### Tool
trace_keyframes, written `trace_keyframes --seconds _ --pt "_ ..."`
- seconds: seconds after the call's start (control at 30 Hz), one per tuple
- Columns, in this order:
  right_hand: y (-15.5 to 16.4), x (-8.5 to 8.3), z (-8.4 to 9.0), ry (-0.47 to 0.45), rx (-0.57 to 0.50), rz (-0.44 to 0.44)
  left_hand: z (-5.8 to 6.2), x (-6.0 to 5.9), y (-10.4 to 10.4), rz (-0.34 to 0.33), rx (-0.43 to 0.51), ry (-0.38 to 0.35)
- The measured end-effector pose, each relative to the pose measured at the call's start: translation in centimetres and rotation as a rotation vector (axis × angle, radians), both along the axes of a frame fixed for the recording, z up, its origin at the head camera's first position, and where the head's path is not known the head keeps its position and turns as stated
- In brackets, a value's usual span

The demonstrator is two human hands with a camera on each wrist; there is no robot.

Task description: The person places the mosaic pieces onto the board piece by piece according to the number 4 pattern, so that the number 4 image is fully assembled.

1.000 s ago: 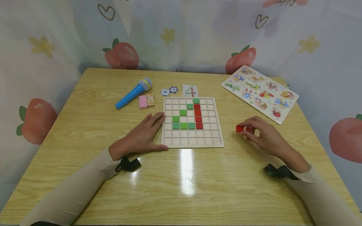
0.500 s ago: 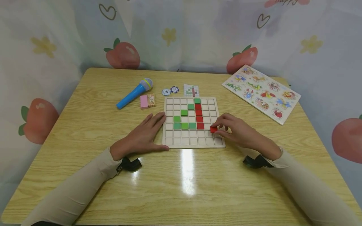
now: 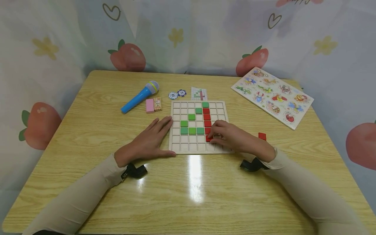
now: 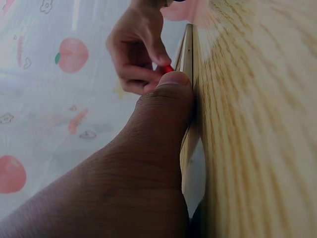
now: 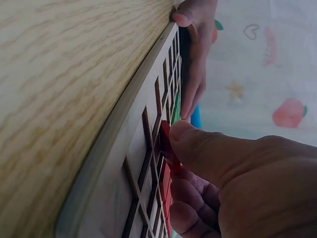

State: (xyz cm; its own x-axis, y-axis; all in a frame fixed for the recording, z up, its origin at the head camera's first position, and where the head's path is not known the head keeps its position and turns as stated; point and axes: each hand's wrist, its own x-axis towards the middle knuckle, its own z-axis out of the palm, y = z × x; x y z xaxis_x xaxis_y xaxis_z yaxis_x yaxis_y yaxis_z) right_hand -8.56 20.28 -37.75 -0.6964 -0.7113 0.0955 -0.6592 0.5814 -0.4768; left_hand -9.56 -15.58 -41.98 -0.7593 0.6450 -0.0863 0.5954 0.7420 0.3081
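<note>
Both arms wear long beige sleeves, each wrist carrying a black strap behind the bare hand.

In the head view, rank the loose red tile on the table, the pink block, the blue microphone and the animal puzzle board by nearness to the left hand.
From the left hand:
1. Pink block, just beyond its fingers, left of the grid board.
2. Blue microphone, farther back and left.
3. Loose red tile, across the grid board to the right.
4. Animal puzzle board, far right corner.
</note>
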Motion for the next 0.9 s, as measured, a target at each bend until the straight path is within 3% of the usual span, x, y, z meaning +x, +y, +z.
trace_keyframes --seconds 0.7,0.8,0.9 --pt "0.4 0.3 -1.6 0.202 -0.051 0.068 0.1 0.2 0.1 -0.013 0.018 0.020" --pt "1.3 0.8 -1.4 0.222 -0.060 0.053 0.1 0.2 0.1 -0.012 0.023 0.014" --pt "3.2 1.4 -1.0 0.246 -0.096 -0.016 0.2 0.3 0.0 -0.004 0.018 0.003"
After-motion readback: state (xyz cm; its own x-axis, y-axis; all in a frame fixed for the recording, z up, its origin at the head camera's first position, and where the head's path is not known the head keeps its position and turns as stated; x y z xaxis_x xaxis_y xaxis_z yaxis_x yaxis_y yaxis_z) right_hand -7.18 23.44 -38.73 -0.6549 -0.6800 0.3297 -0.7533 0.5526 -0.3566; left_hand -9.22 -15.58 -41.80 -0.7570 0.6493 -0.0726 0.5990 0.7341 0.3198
